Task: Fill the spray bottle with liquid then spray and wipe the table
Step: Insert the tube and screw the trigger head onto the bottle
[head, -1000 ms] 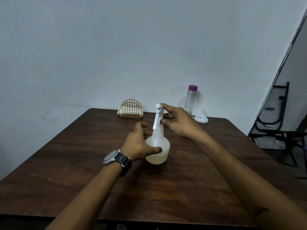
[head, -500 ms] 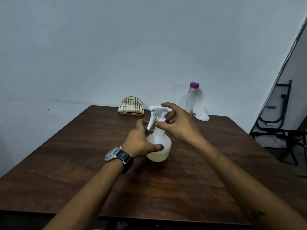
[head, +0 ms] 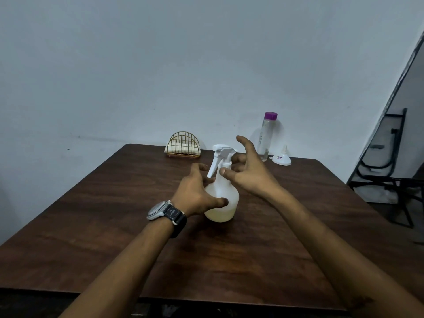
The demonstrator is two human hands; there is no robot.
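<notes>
A white translucent spray bottle [head: 226,193] stands upright in the middle of the dark wooden table [head: 114,226], with pale yellowish liquid in its bottom part. Its white trigger head [head: 221,152] is on and points left. My left hand [head: 195,193], with a watch on the wrist, grips the bottle's round body, the thumb across its front. My right hand [head: 250,171] is just right of the neck with fingers spread; only the thumb tip touches the neck.
At the table's far edge against the wall stand a gold wire napkin holder with white napkins [head: 182,145], a clear bottle with a purple cap [head: 266,136] and a white funnel [head: 283,158]. Black metal chair frames [head: 387,171] stand at the right.
The trigger head has turned on the bottle and now points left. My right hand has let go of the head and spread its fingers. The left hand keeps its hold on the body.
</notes>
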